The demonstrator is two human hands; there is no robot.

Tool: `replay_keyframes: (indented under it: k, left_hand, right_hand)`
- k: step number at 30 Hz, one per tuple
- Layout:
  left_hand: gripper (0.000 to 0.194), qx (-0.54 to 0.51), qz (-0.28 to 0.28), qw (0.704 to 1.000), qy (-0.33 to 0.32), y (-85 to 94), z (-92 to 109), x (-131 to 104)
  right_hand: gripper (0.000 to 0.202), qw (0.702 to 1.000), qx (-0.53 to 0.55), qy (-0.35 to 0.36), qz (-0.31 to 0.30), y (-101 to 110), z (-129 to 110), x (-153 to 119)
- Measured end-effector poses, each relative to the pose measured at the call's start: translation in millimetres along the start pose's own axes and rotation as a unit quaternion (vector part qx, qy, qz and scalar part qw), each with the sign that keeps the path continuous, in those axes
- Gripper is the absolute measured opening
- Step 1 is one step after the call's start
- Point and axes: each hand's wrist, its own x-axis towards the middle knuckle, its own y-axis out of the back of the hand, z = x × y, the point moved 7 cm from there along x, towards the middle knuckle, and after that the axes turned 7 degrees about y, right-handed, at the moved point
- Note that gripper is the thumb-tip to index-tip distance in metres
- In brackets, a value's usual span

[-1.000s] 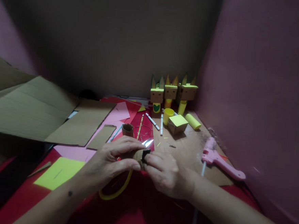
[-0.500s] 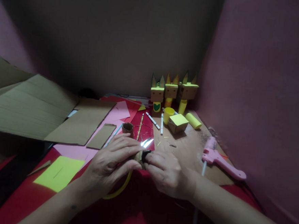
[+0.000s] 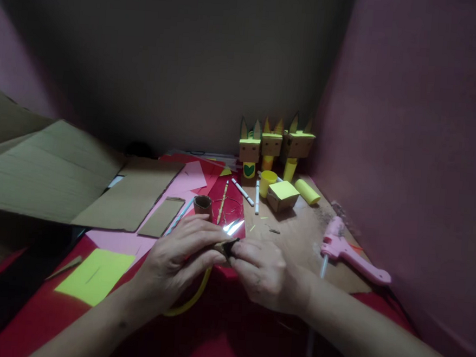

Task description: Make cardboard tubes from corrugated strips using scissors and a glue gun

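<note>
Both of my hands meet at the near edge of the table around a small brown cardboard piece with a dark opening. My left hand grips its left side between thumb and fingers. My right hand pinches its right end with closed fingers. Much of the piece is hidden by the fingers. Shiny metal blades lie just beyond the fingertips. A brown cardboard tube stands behind my left hand, and a yellow ring-shaped thing curves below it.
Three box-headed cardboard figures stand at the back. Nearer are a yellow cup, a yellow-topped box, a yellow roll and white pens. A pink glue gun lies right; cardboard sheets and yellow paper lie left.
The cardboard piece between my fingers looks flatter, with its dark opening narrower. Both hands stay in nearly the same place, and the view has shifted very slightly.
</note>
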Motion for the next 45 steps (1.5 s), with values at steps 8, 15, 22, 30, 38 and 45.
replay_keyframes:
  k: [8,15,22,30,38,45]
  left_hand:
    - [0.045,-0.106,-0.067,0.964,0.233,-3.8,-41.5,1.3]
    - [0.033,-0.167,0.040,0.948,0.267,6.3,-42.6,4.8]
    - [0.013,-0.231,0.132,0.932,0.247,13.6,-41.0,2.7]
    - [0.020,-0.269,0.065,0.919,0.280,-0.6,-38.7,5.4]
    - [0.014,-0.205,0.095,0.944,0.242,8.6,-24.5,2.8]
    - [0.020,0.067,0.135,0.989,0.003,16.9,10.8,-7.0]
  right_hand:
    - [0.014,0.958,0.175,-0.192,0.122,17.1,34.7,-2.3]
    - [0.001,0.777,0.420,-0.444,0.151,-5.1,64.3,-23.8]
    - [0.011,0.616,0.572,-0.502,0.203,-24.1,76.5,-33.3]
    - [0.019,0.522,0.634,-0.552,0.144,-41.8,66.8,-39.5]
    - [0.025,0.497,0.642,-0.563,0.154,-44.1,68.5,-47.3]
    - [0.025,0.492,0.630,-0.571,0.185,-42.3,71.6,-46.8]
